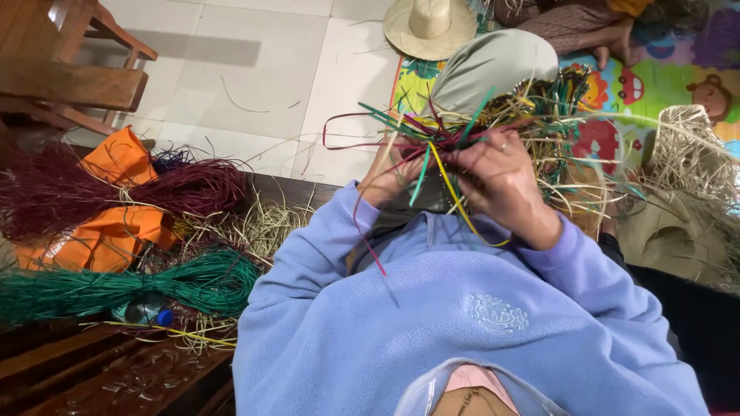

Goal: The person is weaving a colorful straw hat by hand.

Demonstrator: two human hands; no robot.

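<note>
Currently mid-weave: left hand [389, 176] and right hand [501, 181] both pinch closed on the bundle of coloured straw strands [462, 127], held up over the lap. Judged next: select one loose strand, the yellow strand [455, 196] hanging nearest, without losing tension.

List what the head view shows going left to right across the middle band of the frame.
Maroon strand bundle → orange cloth → green strand bundle → left hand → right hand, both gripping a multicoloured woven piece → pile of pale straw.
</note>
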